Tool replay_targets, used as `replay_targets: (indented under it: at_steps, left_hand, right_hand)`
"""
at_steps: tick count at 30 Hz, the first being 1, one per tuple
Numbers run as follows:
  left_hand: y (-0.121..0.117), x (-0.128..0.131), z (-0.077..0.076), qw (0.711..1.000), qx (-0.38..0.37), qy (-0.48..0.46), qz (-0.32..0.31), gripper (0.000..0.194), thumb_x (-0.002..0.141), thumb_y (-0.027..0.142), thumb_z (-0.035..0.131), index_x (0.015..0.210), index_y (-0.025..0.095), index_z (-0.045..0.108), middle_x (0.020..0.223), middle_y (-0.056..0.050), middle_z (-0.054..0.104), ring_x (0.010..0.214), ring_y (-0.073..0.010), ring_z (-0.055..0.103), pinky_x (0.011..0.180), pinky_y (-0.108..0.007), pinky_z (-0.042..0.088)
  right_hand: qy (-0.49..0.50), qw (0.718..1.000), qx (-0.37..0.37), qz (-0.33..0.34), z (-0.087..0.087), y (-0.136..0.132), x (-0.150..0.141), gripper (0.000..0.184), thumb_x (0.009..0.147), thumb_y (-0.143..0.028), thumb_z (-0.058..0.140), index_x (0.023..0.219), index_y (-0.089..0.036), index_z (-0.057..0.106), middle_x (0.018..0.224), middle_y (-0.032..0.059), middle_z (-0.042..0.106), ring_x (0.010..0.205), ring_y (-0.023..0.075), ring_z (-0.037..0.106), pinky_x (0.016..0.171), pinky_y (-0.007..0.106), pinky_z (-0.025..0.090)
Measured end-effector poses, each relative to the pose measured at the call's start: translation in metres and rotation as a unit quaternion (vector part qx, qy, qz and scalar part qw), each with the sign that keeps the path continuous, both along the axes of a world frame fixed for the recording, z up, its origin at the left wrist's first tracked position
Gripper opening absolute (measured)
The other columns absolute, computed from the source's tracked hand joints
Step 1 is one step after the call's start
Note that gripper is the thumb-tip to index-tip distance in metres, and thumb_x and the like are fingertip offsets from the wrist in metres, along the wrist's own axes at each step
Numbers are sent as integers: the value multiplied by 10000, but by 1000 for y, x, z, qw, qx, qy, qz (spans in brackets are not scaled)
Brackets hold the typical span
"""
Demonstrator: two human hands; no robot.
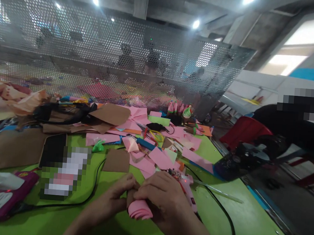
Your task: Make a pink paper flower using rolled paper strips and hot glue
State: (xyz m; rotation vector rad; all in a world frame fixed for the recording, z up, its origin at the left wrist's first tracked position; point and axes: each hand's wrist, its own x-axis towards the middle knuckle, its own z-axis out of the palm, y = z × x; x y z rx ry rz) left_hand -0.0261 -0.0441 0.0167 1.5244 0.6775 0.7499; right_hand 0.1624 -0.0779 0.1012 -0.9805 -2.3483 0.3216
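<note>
My left hand (118, 192) and my right hand (164, 194) are both closed around one small roll. Its near end is a pink coiled sheet (140, 209), paper or foam. A brown sheet (130, 195) wraps the part between my fingers, and much of it is hidden by my hands. Just right of my right hand lies a pink glue gun (187, 192) with a red light and a clear glue stick (227, 195) out of its back. A brown square sheet (117, 160) and loose pink sheets (160, 157) lie beyond my hands.
The green table (219, 223) carries a phone (54, 150), a purple pouch-like item (6, 196) and a black cable (94, 185). At the back stand green-and-pink ice-cream-shaped pieces (186, 112) before a perforated metal screen (102, 55). A dark bottle (232, 161) stands right, near another person (289, 120).
</note>
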Motion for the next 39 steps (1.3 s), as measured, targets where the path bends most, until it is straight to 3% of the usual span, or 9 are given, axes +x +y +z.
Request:
replay_targets:
  at_steps: [10, 15, 20, 27, 34, 39]
  left_hand:
    - [-1, -1, -2, 999, 28, 28, 0, 125, 802, 167, 612, 897, 216, 677, 953, -18, 563, 990, -218, 474, 915, -283, 372]
    - [-1, 0, 1, 999, 40, 20, 8, 96, 839, 203, 606, 905, 231, 670, 950, -16, 538, 977, -211, 479, 903, -280, 379]
    - [-1, 1, 6, 999, 46, 24, 4, 128, 837, 161, 606, 929, 234, 657, 971, -17, 544, 995, -211, 492, 904, -286, 369]
    - [-2, 3, 8, 999, 39, 13, 10, 172, 794, 92, 610, 898, 226, 640, 945, -7, 527, 981, -198, 487, 894, -270, 355]
    - [-1, 1, 8, 999, 34, 1, 5, 134, 807, 136, 615, 899, 220, 662, 943, -16, 535, 978, -207, 492, 894, -276, 372]
    - [-1, 0, 5, 1000, 17, 7, -8, 43, 807, 218, 639, 843, 220, 663, 926, -17, 531, 987, -216, 481, 901, -273, 369]
  right_hand:
    - [-13, 1000, 23, 0, -7, 1, 1, 71, 874, -139, 620, 876, -210, 626, 849, 17, 700, 812, 183, 590, 751, 323, 382]
    - [2, 999, 38, -5, -3, -1, 3, 281, 881, -122, 589, 1133, -245, 595, 941, 22, 721, 830, 185, 598, 758, 321, 381]
    - [-2, 997, 53, -48, -3, -2, 5, 50, 863, -167, 618, 876, -215, 626, 822, 19, 682, 772, 185, 581, 714, 318, 373]
    - [-4, 997, 76, -21, -5, -2, 4, 95, 866, -118, 580, 837, -207, 598, 767, 22, 676, 735, 177, 563, 685, 317, 372]
    - [-8, 998, 57, -21, -4, -3, 5, 36, 888, -168, 611, 890, -204, 611, 812, 17, 684, 755, 177, 566, 700, 322, 366]
    - [-25, 1000, -5, 9, 6, -1, 4, 173, 860, -167, 685, 996, -272, 658, 934, -19, 707, 871, 162, 595, 772, 305, 385]
